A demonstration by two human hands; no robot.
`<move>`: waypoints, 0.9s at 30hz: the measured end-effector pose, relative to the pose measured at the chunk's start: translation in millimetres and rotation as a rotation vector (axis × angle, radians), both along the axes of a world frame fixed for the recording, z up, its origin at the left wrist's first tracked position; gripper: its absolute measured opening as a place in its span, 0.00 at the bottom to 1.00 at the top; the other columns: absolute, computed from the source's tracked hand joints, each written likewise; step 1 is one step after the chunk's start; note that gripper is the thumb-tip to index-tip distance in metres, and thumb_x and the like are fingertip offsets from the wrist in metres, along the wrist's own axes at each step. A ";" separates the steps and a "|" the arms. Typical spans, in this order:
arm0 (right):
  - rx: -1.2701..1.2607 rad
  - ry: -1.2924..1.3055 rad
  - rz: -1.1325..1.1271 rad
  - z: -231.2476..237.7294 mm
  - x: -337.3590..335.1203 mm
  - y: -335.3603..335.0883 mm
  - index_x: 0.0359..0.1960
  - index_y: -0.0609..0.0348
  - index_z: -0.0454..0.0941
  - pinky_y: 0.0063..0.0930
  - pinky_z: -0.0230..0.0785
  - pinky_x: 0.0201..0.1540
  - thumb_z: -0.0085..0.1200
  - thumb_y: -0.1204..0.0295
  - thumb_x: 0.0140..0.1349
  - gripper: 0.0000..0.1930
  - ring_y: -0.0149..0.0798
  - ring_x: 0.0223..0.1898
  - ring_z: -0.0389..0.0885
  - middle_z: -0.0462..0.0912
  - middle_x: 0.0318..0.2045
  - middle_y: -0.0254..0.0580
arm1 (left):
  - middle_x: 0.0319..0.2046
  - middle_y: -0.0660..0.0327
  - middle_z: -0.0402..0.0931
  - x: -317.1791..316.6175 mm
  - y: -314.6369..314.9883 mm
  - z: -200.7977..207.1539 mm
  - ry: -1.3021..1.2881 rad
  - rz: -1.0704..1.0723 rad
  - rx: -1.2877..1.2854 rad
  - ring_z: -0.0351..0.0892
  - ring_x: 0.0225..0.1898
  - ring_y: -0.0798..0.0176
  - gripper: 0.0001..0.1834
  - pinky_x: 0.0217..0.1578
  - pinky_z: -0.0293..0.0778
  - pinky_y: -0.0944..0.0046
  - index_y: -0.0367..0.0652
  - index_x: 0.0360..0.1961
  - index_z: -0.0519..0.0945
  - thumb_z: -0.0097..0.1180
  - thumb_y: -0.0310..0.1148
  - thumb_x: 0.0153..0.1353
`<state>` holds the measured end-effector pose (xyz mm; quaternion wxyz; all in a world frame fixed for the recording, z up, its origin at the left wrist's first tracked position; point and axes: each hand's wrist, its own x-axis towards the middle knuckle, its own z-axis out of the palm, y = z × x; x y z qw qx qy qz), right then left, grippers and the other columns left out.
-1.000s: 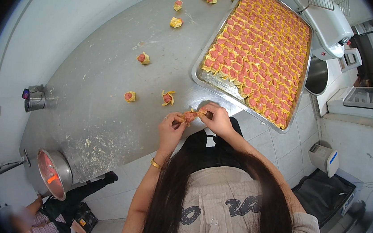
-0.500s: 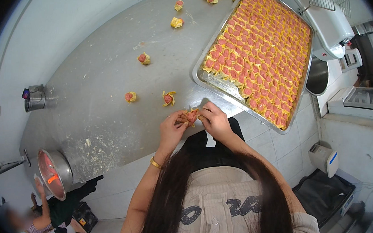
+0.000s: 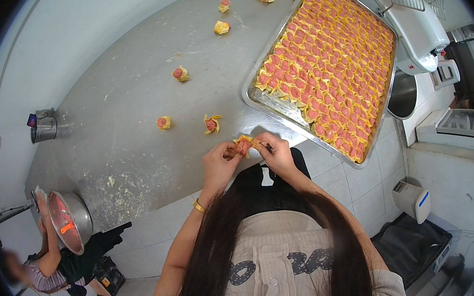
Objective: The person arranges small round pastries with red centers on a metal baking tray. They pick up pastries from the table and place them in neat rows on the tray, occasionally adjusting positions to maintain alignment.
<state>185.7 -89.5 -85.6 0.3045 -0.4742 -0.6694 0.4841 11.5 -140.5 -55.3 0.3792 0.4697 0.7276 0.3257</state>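
Between my hands, just over the table's near edge, is a dumpling (image 3: 243, 146) with pink meat filling and a yellow wrapper. My left hand (image 3: 223, 159) grips it from the left, fingers curled round its side. Thumb and fingers of my right hand (image 3: 274, 152) pinch the wrapper on the right. Just beyond, a half-folded dumpling (image 3: 211, 124) with its wrapper corners spread sits on the steel table (image 3: 121, 102). A more closed dumpling (image 3: 163, 122) stands left of that one.
A large metal tray (image 3: 277, 116) packed with dumplings lies at the right. More dumplings (image 3: 222, 28) are scattered toward the back. A metal bowl (image 3: 85, 220) of pink filling with an orange tool (image 3: 67, 226) stands lower left, by a co-worker (image 3: 46, 266). A small metal cup (image 3: 44, 127) is at the far left.
My right hand has shifted slightly right and the wrapper looks more spread around the filling. The co-worker's arms have moved up beside the bowl.
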 end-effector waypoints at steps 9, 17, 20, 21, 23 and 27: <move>-0.129 0.127 0.001 2.2 5.4 -4.2 0.53 0.60 0.69 0.25 0.73 0.48 0.66 0.79 0.51 0.27 0.29 0.42 0.80 0.81 0.42 0.40 | 0.34 0.55 0.81 5.2 1.0 3.8 -0.143 0.036 0.032 0.84 0.34 0.61 0.15 0.35 0.79 0.66 0.34 0.40 0.78 0.67 0.22 0.50; -0.128 0.116 -0.005 -2.3 0.2 -3.6 0.54 0.62 0.69 0.27 0.74 0.49 0.66 0.80 0.50 0.28 0.31 0.43 0.81 0.81 0.42 0.40 | 0.40 0.56 0.79 9.7 6.7 -7.4 -0.108 0.006 0.137 0.81 0.35 0.65 0.13 0.38 0.78 0.66 0.33 0.33 0.77 0.68 0.22 0.48; -0.162 0.114 -0.049 1.3 1.9 -4.5 0.52 0.60 0.70 0.31 0.75 0.43 0.66 0.77 0.47 0.28 0.40 0.41 0.82 0.81 0.40 0.46 | 0.42 0.57 0.79 9.4 6.7 -8.1 -0.041 -0.032 0.108 0.81 0.34 0.65 0.12 0.38 0.78 0.66 0.33 0.31 0.76 0.68 0.21 0.48; -0.122 0.068 -0.034 3.4 2.4 -6.0 0.52 0.60 0.70 0.32 0.75 0.42 0.66 0.77 0.48 0.27 0.42 0.40 0.82 0.81 0.39 0.47 | 0.42 0.57 0.79 9.2 6.9 -7.6 -0.013 -0.033 0.078 0.81 0.34 0.65 0.13 0.38 0.78 0.66 0.33 0.32 0.76 0.67 0.21 0.48; -0.119 -0.028 -0.016 7.6 3.9 -9.6 0.51 0.60 0.71 0.34 0.75 0.40 0.65 0.77 0.48 0.26 0.44 0.37 0.82 0.82 0.37 0.49 | 0.43 0.58 0.78 8.9 7.4 -6.1 0.016 -0.029 0.012 0.81 0.35 0.65 0.13 0.39 0.78 0.66 0.33 0.34 0.75 0.67 0.21 0.48; 0.027 -0.132 -0.021 7.6 1.8 -11.2 0.50 0.60 0.72 0.36 0.74 0.38 0.61 0.78 0.49 0.23 0.50 0.34 0.81 0.81 0.33 0.50 | 0.42 0.58 0.79 6.5 3.7 -2.8 -0.261 0.013 -0.060 0.82 0.38 0.64 0.20 0.40 0.79 0.65 0.35 0.44 0.75 0.66 0.21 0.49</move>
